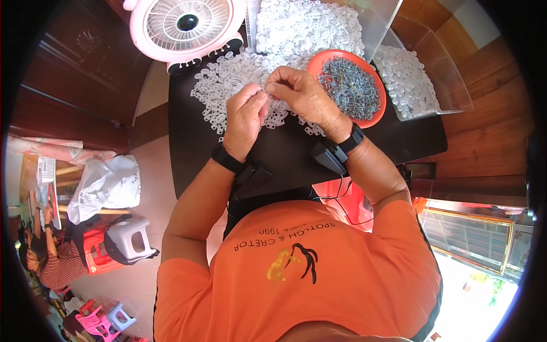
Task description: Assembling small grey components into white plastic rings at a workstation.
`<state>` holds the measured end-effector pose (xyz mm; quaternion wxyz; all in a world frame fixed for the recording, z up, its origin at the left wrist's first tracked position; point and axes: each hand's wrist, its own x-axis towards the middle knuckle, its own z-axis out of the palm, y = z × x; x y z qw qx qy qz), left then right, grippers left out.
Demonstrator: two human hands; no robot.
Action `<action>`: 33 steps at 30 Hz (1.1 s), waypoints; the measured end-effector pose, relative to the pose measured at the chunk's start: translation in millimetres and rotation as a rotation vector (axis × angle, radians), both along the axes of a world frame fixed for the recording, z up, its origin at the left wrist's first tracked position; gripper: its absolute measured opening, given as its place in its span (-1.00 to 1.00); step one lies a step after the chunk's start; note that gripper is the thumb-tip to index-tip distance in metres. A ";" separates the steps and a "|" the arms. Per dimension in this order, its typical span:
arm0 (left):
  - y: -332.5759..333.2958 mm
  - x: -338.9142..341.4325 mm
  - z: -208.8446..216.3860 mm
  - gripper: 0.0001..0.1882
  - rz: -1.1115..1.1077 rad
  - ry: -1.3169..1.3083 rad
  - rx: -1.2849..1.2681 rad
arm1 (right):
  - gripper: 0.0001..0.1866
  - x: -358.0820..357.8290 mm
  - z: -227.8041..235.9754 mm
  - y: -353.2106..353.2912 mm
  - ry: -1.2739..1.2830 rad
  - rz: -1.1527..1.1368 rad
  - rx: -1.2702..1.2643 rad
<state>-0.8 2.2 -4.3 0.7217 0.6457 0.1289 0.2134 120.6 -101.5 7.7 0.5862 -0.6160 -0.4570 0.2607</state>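
My left hand (245,119) and my right hand (307,98) meet over the dark table, fingertips nearly touching. Each is closed in a pinch around something tiny between them, too small to name. Beneath and beyond them spreads a loose pile of small white plastic pieces with holes (219,91). Just right of my right hand is an orange-red dish (382,94), filled with small, thin grey-blue pieces (350,85) that look like pins or screws. Both wrists wear black bands with small black boxes.
A larger heap of white pieces (307,25) fills a clear bin at the back. Another clear bin (456,97) with white pieces tilts at the right. A pink fan (236,28) stands back left. The dark table's (191,154) edge runs before my body. Stools (128,236) stand left.
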 end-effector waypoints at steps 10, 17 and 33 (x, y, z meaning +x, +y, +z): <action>18.4 5.5 1.3 -0.76 -0.053 0.076 0.069 | -0.83 2.7 2.9 1.9 -0.031 -0.090 -0.066; 30.9 5.2 2.1 -0.80 0.107 -0.022 0.011 | -0.88 1.6 10.8 -7.3 -0.710 -0.136 -0.161; 24.4 5.2 6.6 -0.80 0.098 0.004 -0.026 | -0.89 3.0 0.8 -2.4 -0.999 -0.190 -0.149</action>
